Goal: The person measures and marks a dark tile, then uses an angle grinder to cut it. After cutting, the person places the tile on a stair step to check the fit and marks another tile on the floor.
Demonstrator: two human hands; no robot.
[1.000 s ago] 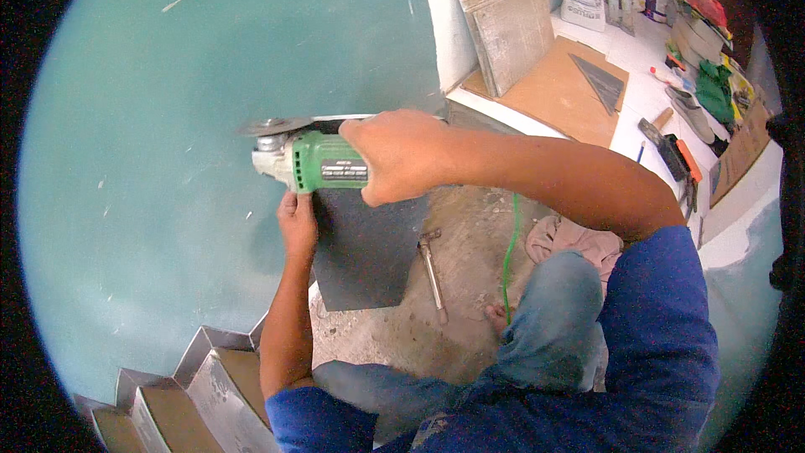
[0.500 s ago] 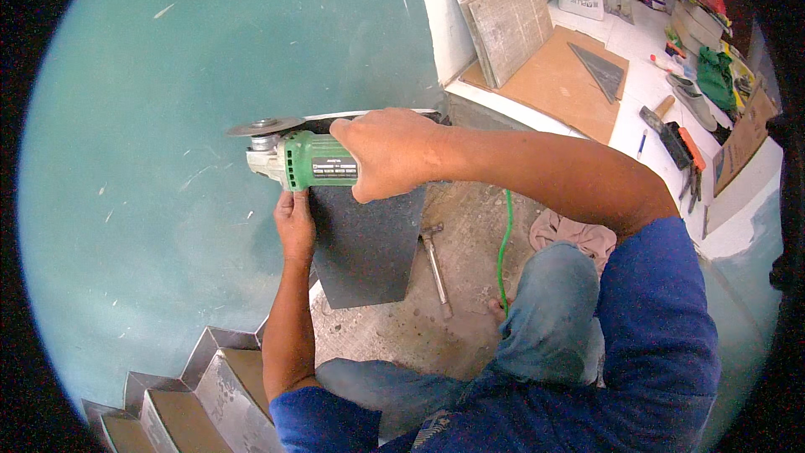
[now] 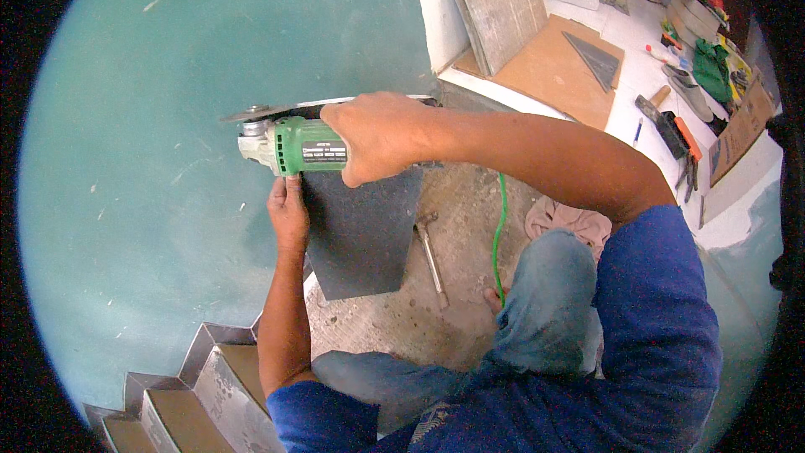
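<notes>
My right hand (image 3: 379,136) is wrapped round the body of a green angle grinder (image 3: 312,144), held level with its head to the left. The grinder's cutting disc (image 3: 260,111) lies along the far side of its head, at the far edge of a dark grey tile (image 3: 360,231). My left hand (image 3: 289,214) grips the tile's left edge with closed fingers, just below the grinder's head. Part of the tile's far edge is hidden behind the grinder and my right hand.
A hammer (image 3: 432,260) lies on the rough floor beside the tile, near a green cord (image 3: 501,239). Tiled stairs (image 3: 201,386) descend at lower left, along a teal wall (image 3: 151,159). At right are cardboard (image 3: 537,67), leaning tiles (image 3: 505,21) and a pink cloth (image 3: 570,222).
The grinder and my right hand have shifted slightly farther away and left. The whole view has also moved a little. Both hands keep their hold.
</notes>
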